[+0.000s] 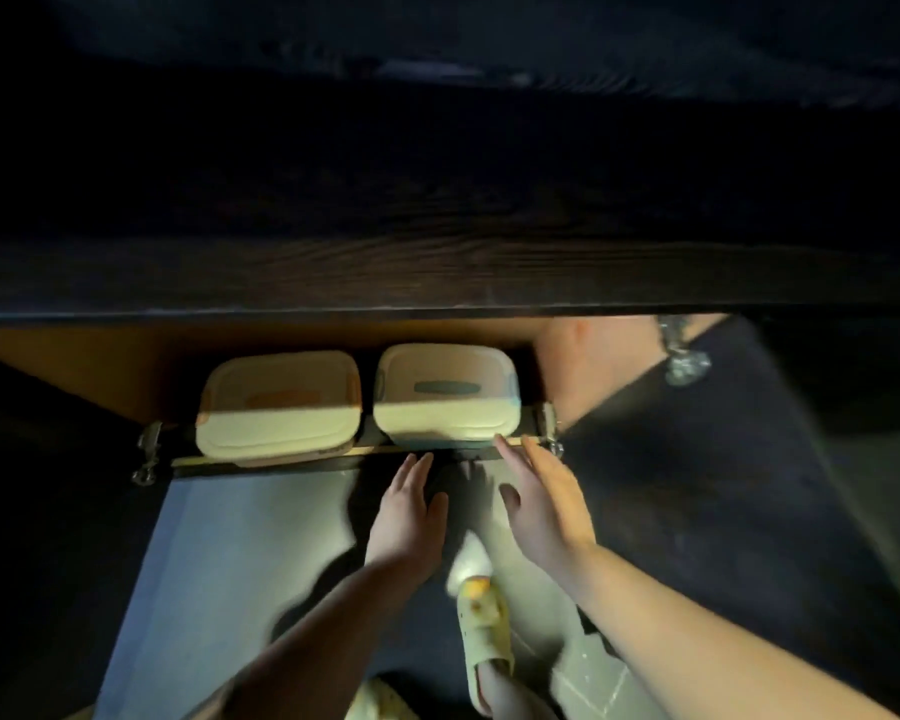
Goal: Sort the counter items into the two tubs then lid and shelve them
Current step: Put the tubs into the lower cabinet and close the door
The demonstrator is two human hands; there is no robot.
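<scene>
A dark wooden tabletop [437, 272] fills the top. On the grey floor [240, 553] below is a foot in a yellow slipper [481, 636] — a metal hinge [149, 452] sits at the left, blurry.

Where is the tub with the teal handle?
Head view: the teal-handled tub sits lidded on the cabinet shelf, right of the orange-handled tub.

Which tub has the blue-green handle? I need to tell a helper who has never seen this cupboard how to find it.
Under the dark wooden counter is a low open shelf holding two lidded cream plastic tubs side by side. Take the right one, nearest the open right hand. Its lid has a dark blue-green handle, while the left tub has an orange one.
</scene>
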